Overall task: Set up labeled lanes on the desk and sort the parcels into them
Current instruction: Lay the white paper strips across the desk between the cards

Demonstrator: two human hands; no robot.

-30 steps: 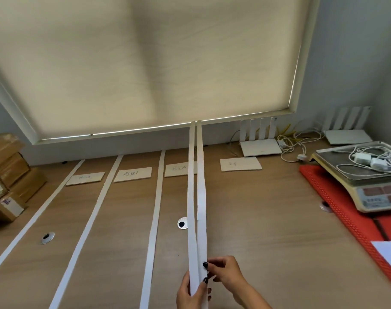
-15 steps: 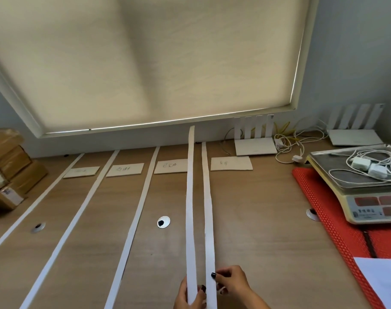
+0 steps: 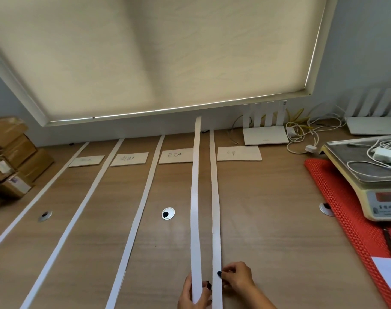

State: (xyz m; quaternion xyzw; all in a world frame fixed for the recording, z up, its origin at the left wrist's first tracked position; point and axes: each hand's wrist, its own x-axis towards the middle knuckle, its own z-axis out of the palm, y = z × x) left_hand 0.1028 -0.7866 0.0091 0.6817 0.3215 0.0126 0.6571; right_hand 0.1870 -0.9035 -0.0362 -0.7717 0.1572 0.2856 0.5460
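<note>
Lanes laid: three white strips (image 3: 143,210) already lie flat on the desk (image 3: 268,219), running from 6 o'clock toward the wall at 12.
Strip in hand, left: the left hand (image 3: 193,295), at 6 o'clock, pinches a raised strip (image 3: 195,197) between thumb and fingers; its far end lifts off the desk near the wall.
Strip in hand, right: the right hand (image 3: 236,278) pinches the near end of the neighbouring strip (image 3: 215,197), fingers curled on its edge; this one seems to lie on the desk.
Labels: four cards (image 3: 175,156) sit at 12 o'clock, one per lane, with handwriting too small to read.
Parcels: brown boxes (image 3: 9,157) stacked at 9 o'clock, outside every lane; none is sorted.
Right side: a scale (image 3: 372,186) on a red mat (image 3: 346,210) at 3 o'clock, with cables on it.
Progress: I judge the lane marking nearly finished, since the last lane at 1 o'clock lacks its right border.
Left to do: place the lifted strip, then sort all parcels.
</note>
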